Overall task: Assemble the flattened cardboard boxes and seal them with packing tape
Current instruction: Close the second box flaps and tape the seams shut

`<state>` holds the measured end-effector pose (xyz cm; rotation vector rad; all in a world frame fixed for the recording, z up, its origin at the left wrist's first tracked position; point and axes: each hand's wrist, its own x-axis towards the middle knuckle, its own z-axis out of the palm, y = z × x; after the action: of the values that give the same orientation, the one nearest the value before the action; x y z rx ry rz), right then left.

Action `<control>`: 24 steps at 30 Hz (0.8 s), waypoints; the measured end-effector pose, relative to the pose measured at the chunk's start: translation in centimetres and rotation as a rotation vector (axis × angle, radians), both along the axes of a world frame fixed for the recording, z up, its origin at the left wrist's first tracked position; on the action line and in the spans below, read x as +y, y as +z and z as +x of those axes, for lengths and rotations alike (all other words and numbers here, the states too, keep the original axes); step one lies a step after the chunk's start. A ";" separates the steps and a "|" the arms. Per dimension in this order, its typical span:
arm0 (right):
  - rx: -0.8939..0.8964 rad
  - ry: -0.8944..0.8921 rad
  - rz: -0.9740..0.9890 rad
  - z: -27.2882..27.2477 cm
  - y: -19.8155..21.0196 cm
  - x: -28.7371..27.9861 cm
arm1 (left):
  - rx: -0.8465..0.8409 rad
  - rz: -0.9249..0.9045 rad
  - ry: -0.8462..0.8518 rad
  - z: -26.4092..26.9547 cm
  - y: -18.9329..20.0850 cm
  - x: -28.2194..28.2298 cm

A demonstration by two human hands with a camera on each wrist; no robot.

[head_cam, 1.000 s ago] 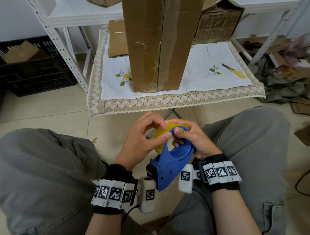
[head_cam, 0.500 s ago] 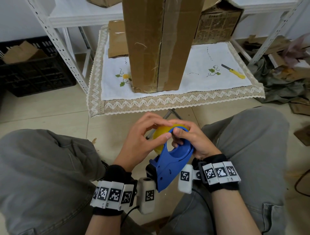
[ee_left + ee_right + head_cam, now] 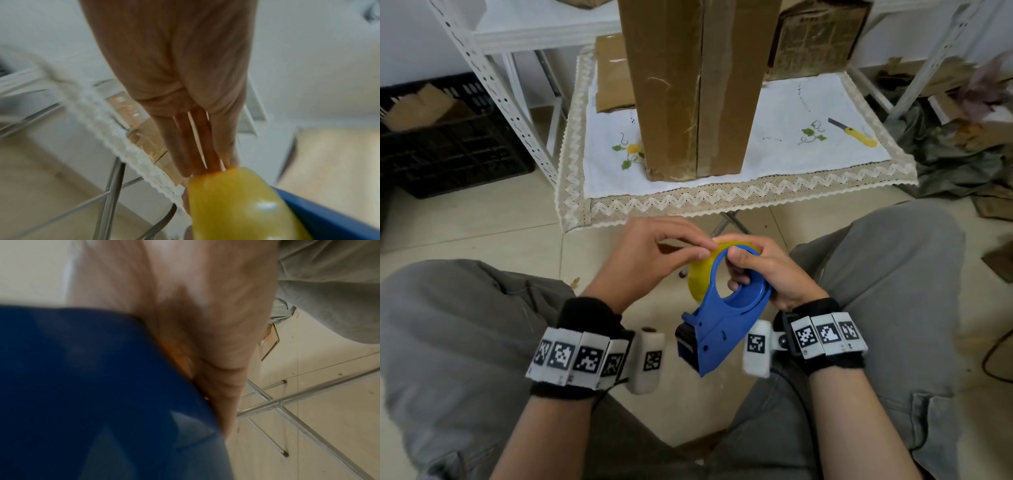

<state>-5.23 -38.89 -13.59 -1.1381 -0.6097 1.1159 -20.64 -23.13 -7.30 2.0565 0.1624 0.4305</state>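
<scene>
Right hand (image 3: pixel 767 274) grips blue dispenser (image 3: pixel 722 322); left hand (image 3: pixel 650 253) fingertips pinch its yellow tape roll (image 3: pixel 700 277).

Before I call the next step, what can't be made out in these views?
- Loose end of the tape roll: head view, hidden under the left hand fingertips; left wrist view blurred.
- Right hand grip on the blue dispenser: right wrist view too blurred.
- Top of the standing cardboard box: cut off by the head view's upper edge.

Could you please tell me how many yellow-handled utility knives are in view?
1: the yellow-handled utility knife lies on the white embroidered tablecloth, near its right edge. Others may be hidden behind the tall brown cardboard box.
</scene>
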 end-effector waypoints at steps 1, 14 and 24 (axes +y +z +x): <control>0.002 0.004 -0.002 -0.1 0.0 0.0 | 0.038 0.057 -0.032 0.3 0.8 0.4; 0.004 0.027 0.008 -0.2 0.2 -0.3 | 0.229 0.526 -0.347 3.2 5.6 1.0; 0.011 0.050 0.031 -0.1 0.3 -0.3 | 0.107 0.509 -0.342 2.3 4.7 0.5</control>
<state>-5.28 -39.18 -13.31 -1.0942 -0.6480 1.1509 -18.33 -22.59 -2.61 2.5465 -0.2601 0.1550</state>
